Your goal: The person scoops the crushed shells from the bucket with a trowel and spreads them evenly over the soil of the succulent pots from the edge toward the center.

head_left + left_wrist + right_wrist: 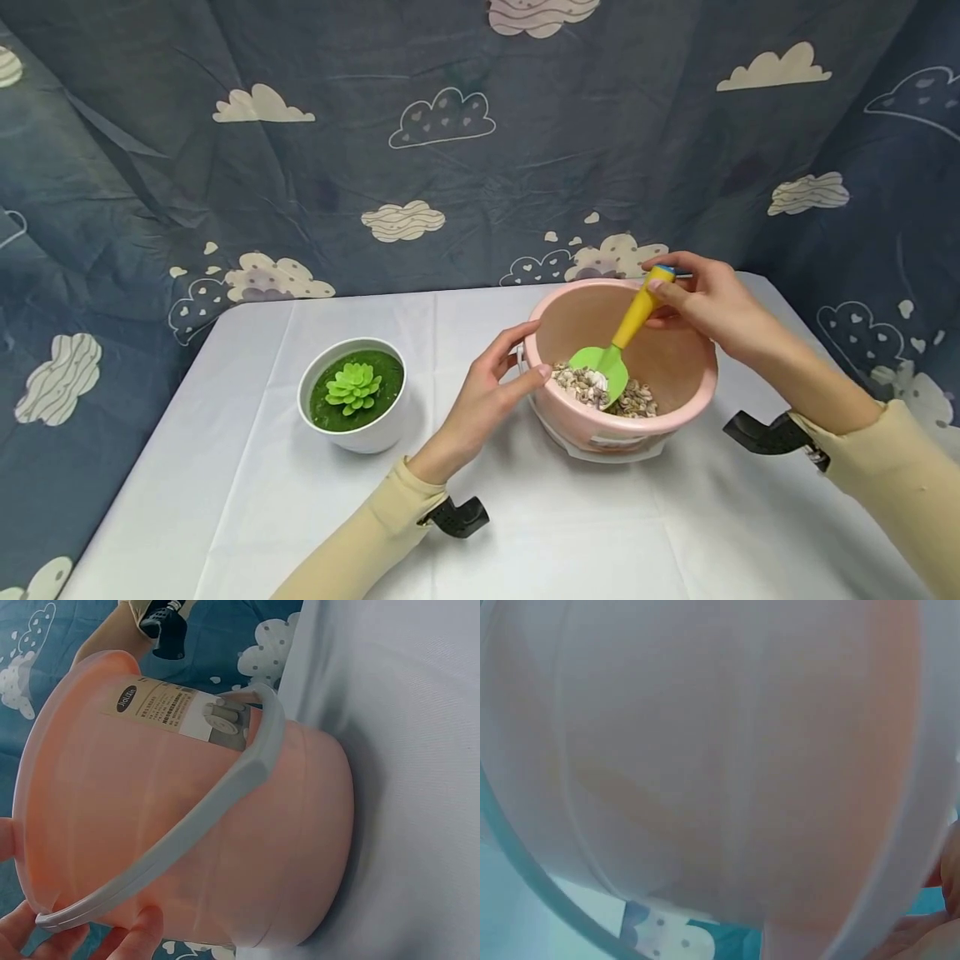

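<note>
A pink bucket (622,425) stands on the right half of the table, with small shells (637,400) at its bottom. My left hand (491,392) grips the bucket's left side, thumb over the rim and the other fingers on the outer wall. In the left wrist view those fingers (142,934) touch the wall beside the grey handle (217,802). My right hand (705,300) holds a toy shovel (637,317) by its yellow grip. Its green blade is down among the shells, with some shells lying against it. The right wrist view mostly shows the bucket's wall (705,750).
A white pot (367,442) with a green succulent (352,387) stands left of the bucket. White cloth covers the table (262,500). A dark blue curtain (337,167) with cloud prints hangs behind and at both sides. A paper label (172,712) is on the bucket's wall.
</note>
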Tool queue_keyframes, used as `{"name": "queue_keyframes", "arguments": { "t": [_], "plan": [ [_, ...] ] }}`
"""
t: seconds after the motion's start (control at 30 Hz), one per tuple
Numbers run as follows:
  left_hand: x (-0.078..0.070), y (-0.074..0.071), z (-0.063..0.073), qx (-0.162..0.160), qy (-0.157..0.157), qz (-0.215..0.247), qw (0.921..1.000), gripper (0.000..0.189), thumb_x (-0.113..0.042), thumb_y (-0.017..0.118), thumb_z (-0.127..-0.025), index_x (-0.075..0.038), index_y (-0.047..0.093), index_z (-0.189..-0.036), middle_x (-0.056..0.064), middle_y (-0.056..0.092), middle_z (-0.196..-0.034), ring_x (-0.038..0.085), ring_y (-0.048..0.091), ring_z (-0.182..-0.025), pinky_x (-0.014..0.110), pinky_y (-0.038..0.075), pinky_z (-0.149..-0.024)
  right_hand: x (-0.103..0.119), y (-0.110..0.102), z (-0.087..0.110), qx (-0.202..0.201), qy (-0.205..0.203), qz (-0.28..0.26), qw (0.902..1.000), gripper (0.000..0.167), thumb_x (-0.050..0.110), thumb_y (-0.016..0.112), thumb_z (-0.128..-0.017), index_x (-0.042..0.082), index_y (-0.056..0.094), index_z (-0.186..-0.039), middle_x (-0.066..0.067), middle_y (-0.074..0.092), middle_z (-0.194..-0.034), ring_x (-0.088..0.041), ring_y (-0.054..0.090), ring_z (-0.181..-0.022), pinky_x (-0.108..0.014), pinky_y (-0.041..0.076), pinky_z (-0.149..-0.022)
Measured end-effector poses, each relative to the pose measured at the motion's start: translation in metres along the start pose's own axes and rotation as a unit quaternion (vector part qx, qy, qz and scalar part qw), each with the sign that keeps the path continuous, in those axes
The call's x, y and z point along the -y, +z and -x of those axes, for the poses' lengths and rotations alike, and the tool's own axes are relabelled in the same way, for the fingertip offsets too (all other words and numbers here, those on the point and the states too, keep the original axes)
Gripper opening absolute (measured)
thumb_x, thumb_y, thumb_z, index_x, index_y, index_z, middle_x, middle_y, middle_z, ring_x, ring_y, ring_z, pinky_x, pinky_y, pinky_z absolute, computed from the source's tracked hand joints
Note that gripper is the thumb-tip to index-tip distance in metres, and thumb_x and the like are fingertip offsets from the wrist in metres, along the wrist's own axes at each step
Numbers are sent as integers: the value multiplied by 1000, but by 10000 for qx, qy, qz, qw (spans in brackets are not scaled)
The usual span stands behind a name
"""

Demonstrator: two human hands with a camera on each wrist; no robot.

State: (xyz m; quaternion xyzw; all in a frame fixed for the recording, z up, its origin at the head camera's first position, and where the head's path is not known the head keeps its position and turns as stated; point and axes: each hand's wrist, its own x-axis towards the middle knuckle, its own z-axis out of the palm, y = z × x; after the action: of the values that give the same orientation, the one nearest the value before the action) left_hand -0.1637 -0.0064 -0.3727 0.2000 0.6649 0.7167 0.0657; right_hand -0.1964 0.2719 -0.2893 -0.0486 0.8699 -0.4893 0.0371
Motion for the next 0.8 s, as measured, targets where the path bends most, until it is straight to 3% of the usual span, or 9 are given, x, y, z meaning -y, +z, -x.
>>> {"name": "queue_keyframes", "arguments": {
  "t": [0.23, 0.8],
  "plan": [
    [1, -1, 0, -23, -24, -136, 9999, 56, -18, 69, -89, -20, 52, -142, -6, 48, -143, 23, 48, -126, 38, 46, -98, -5, -10, 2, -25, 18, -348, 9994, 51, 20, 52, -103, -6, 36, -143, -26, 60, -111, -14, 71, -79, -34, 58, -70],
    [-4, -1, -1, 107, -77, 30, 9999, 58, -11, 67, -91, -16, 48, -146, 1, 43, -148, 29, 47, -128, 36, 46, -97, -15, -24, 15, -184, 347, -724, 9966, 55, 29, 55, -101, 1, 35, -144, 1, 67, -96, -14, 71, -80, -29, 57, -74]
  ]
}}
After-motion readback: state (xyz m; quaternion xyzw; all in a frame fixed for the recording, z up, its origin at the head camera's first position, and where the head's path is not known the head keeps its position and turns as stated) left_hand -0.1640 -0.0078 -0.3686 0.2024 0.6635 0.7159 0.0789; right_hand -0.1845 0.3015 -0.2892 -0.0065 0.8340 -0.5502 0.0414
